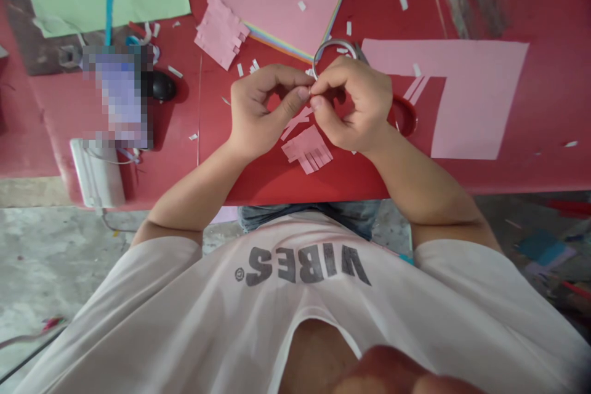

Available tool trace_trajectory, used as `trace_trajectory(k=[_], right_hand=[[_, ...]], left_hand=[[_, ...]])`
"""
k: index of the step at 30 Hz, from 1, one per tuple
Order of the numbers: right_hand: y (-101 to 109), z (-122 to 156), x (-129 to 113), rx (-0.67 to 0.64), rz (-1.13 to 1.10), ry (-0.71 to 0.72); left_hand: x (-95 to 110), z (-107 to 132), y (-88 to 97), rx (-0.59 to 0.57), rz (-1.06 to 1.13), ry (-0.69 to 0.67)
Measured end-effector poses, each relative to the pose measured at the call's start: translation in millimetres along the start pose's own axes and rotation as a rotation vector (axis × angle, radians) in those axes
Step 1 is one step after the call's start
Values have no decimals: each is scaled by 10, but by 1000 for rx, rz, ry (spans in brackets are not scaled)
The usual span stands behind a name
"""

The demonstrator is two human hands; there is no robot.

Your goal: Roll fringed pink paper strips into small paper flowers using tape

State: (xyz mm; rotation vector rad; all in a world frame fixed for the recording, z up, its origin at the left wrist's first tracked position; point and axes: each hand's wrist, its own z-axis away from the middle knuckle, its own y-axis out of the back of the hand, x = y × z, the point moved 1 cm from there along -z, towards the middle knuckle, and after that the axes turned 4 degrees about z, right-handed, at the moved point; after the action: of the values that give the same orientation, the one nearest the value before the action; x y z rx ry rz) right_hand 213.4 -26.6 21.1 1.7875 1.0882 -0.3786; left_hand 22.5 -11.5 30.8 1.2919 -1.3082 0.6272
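Your left grip (268, 108) and right grip (351, 104) are both closed in a fingertip pinch, meeting above the middle of the worktop (221, 184) on the lower end of a thin silver wire ring (330, 43). Your fingers hide the exact hold. The ring curves up toward the far edge. A fringed pink paper scrap (307, 149) lies just below your hands, and a red loop (404, 116) sits beside your right grip.
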Motion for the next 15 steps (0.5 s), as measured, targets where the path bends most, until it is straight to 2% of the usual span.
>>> trace_trajectory(k=[4,9,11,14,15], right_hand=[[-2,-27,-55,48,-55,-37],[-27,-98,9,127,-105,-225],[-25,-133,46,178,-151,-285],[1,-183,78,250,-235,-313],[12,-196,85,268,-257,-312]], left_hand=[[-21,-9,-6,48,-12,-9],[-95,-38,7,41,-20,-2],[-69,-48,25,-91,-69,11],[15,-38,27,-395,-238,-22],[36,-27,19,-463,-305,-37]])
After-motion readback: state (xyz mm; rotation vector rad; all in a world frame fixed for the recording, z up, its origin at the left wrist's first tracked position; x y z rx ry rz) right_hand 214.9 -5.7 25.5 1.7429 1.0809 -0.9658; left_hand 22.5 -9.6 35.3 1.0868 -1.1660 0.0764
